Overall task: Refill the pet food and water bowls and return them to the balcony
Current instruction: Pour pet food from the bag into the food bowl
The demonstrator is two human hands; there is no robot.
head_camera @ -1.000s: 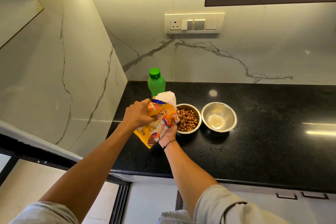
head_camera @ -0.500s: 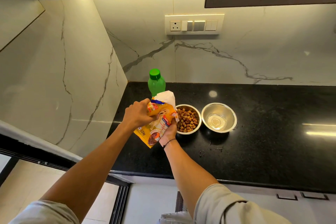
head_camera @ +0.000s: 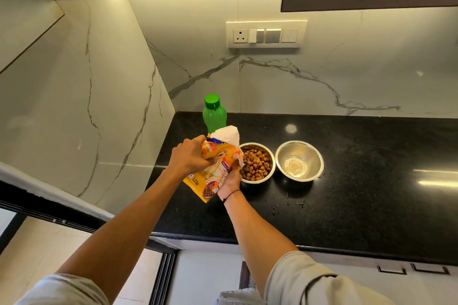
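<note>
Black counter point(head_camera: 347, 205) under all, yellow food bag point(head_camera: 218, 163) clutched upright between left hand point(head_camera: 187, 158) and right hand point(head_camera: 231, 178), green bottle point(head_camera: 214, 116) behind, kibble-filled bowl point(head_camera: 256, 163) just right, water bowl point(head_camera: 299, 161) beyond.

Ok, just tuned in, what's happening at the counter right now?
A person holds a yellow pet food bag in both hands, the left hand near its top and the right hand lower down. Beside it on the black counter sit a steel bowl full of kibble and a second steel bowl holding a little water. A green bottle stands behind, capped.
</note>
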